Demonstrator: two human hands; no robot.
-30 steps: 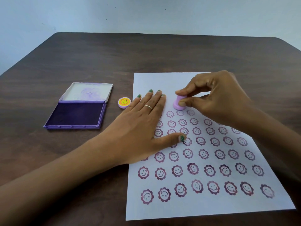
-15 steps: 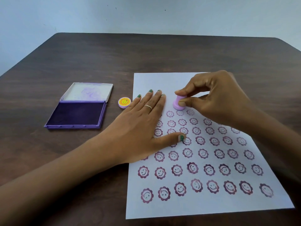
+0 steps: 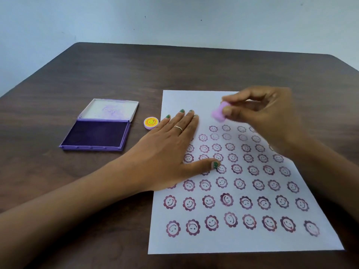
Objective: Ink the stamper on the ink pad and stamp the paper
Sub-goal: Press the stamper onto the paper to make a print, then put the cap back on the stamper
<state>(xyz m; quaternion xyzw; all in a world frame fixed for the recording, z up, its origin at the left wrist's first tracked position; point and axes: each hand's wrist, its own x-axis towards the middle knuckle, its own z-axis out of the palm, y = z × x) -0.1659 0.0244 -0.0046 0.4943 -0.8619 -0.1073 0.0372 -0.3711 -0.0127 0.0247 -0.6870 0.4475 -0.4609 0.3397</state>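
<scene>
Plain room: wooden table [image 3: 194, 70], bare wall [image 3: 174, 20]

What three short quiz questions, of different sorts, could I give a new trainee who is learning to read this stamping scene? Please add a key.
1. True or false: the ink pad lies with its lid shut.
2. Which hand holds the pink stamper? A) left hand B) right hand C) neither
3. Fill in: the left hand lies flat on the ____.

Key
1. False: the lid is folded back and the dark pad is bare.
2. B: the right hand pinches it, lifted and tilted above the paper.
3. Paper: the palm and fingers press on its left part, beside the small round smiley cap on the table.
</scene>
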